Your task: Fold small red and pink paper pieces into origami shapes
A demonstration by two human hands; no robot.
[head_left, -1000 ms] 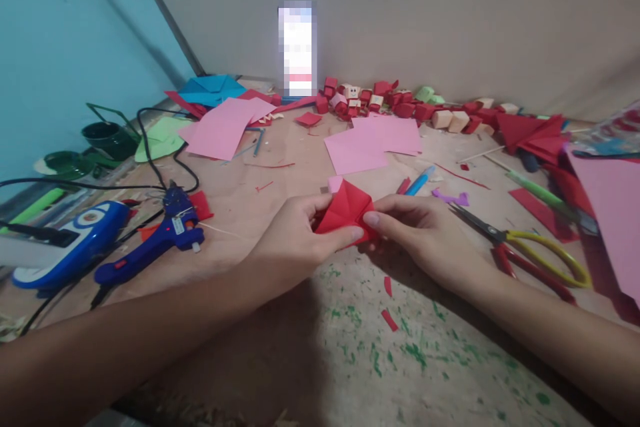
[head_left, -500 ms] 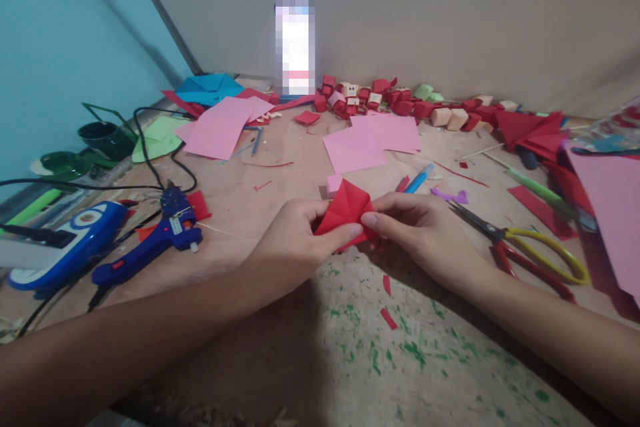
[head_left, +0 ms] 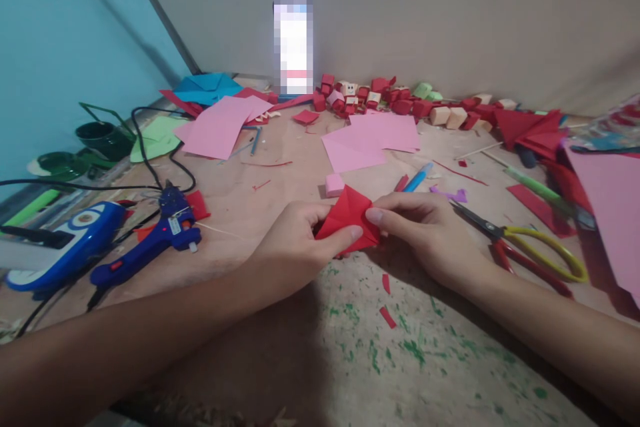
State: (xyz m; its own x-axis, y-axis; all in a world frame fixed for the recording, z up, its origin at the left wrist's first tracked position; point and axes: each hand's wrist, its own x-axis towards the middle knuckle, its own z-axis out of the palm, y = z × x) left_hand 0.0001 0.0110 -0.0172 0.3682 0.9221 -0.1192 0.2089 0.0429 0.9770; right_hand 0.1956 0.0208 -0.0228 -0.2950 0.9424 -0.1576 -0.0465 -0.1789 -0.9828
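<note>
A creased piece of red paper is held between both hands just above the table. My left hand pinches its left side, thumb lying across the front, the other fingers partly hidden behind. On the right edge, my right hand grips the same paper between thumb and fingers. Just beyond the paper sits a small pink folded block. A blue pen lies past my right hand, with scissors to its right. Two red scraps rest below the hands.
A blue glue gun and its black cord lie at left, near a blue-and-white device. Pink sheets and a row of small folded red pieces are at the back. A lit, blurred screen stands against the wall.
The red paper has opened flatter and its top corner has shifted slightly. My right thumb has moved up a little along its edge. Both hands still hold it.
</note>
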